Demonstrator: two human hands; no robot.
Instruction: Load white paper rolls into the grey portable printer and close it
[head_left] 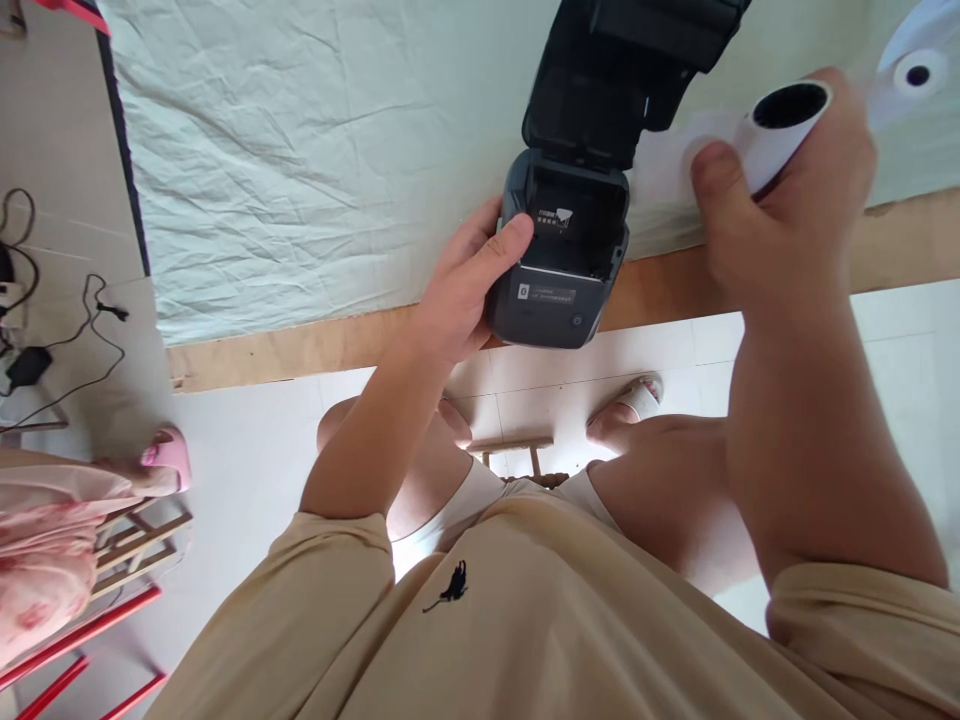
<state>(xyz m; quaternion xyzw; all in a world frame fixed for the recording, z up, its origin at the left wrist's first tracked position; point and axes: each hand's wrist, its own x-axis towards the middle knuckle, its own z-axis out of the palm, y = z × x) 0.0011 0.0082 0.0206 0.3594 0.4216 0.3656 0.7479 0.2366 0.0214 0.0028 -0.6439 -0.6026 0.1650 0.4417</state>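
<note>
The device point(581, 195) is dark grey, the roll point(780, 152) white, the cloth point(322, 150) pale green.

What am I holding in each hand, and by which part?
Left hand: the dark open-lidded device, by its left side. Right hand: the white roll, around its curved outside.

- Left hand point(471, 280): on the printer's point(551, 315) left side
- Roll point(776, 150): in the right hand point(799, 215), right of the printer
- Second roll point(930, 70): farther right of the printer
- Adapter point(28, 367): far left of the printer

The printer bay point(586, 215) lies open above — the raised lid point(581, 95) bars its far side, left fingers point(510, 245) its left rim
</note>
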